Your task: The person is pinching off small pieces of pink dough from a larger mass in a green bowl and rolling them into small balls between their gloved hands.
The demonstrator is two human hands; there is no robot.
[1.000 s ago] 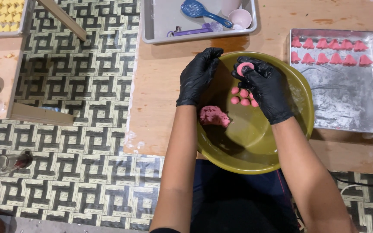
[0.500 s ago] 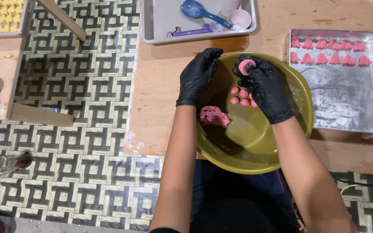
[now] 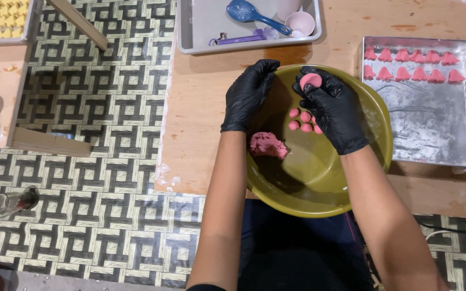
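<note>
At my wooden bench (image 3: 206, 108), centre frame, the olive-green bowl (image 3: 351, 183) sits at the near edge with work partly done. To the right, the metal baking tray (image 3: 432, 129) carries two rows of shaped pink cones (image 3: 411, 66) along its top edge; by my judgement most of the tray is bare and waiting. In the bowl a lump of pink dough (image 3: 268, 145) lies at lower left, unportioned, and a small cluster of rolled pink balls (image 3: 303, 120) rests between my wrists, not yet shaped. My right hand (image 3: 333, 110), gloved in black, is curled around a flattened pink disc (image 3: 311, 81) at the bowl's far rim, fingers pinching it. My left hand (image 3: 249, 94), also gloved, hangs half-closed over the bowl's left rim; it appears empty, though I cannot tell for certain. At upper centre a grey plastic tray (image 3: 200, 32) holds a blue scoop (image 3: 246, 12) and a pink cup (image 3: 300, 23).

Against half a second ago, little differs: both hands, disc, balls and lump sit in the same places.
</note>
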